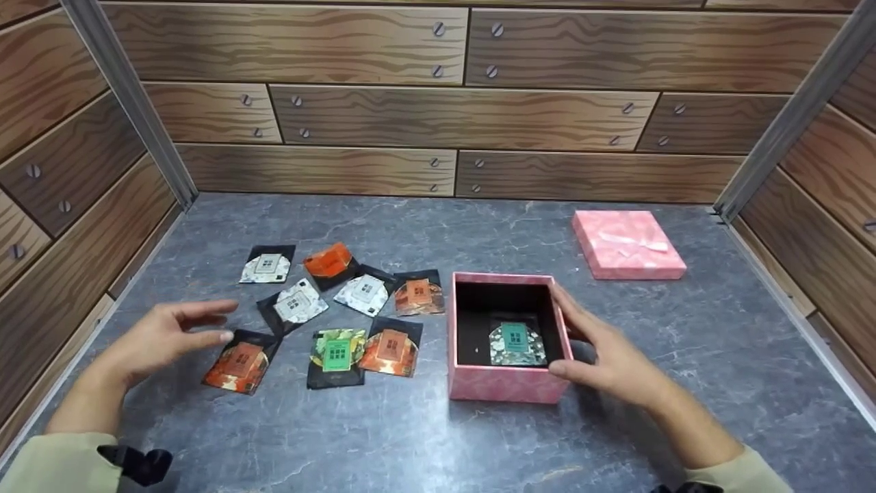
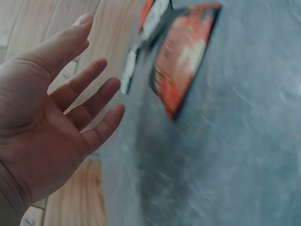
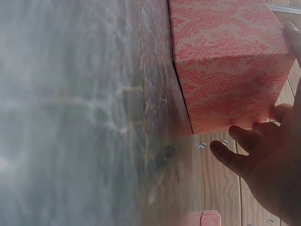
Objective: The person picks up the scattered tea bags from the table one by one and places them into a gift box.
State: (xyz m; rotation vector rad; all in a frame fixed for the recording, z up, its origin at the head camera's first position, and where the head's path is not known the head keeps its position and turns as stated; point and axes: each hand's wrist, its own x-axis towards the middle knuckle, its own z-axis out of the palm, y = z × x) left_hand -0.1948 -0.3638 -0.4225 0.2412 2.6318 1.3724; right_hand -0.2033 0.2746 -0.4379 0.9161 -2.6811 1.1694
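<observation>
At the left, my left hand [image 1: 174,335] hovers with fingers extended, its thumb tip beside an orange-and-black sachet [image 1: 239,363]. Nothing lies in its palm in the left wrist view, where the orange sachet [image 2: 181,56] appears beyond the fingers. My right hand [image 1: 612,352] rests against the right side of an open pink gift box [image 1: 506,385], thumb at the near corner and fingers along the side. Inside the box's black interior lies a sachet with a green label [image 1: 517,342]. The right wrist view shows loosely spread fingers [image 3: 235,157] by the patterned box wall [image 3: 235,89].
Several sachets lie left of the box, among them a green one [image 1: 337,357], an orange one [image 1: 391,348] near it and a white one [image 1: 295,305]. The pink lid with a bow [image 1: 629,246] sits at the back right. Wood-patterned walls [image 1: 383,116] enclose the grey table.
</observation>
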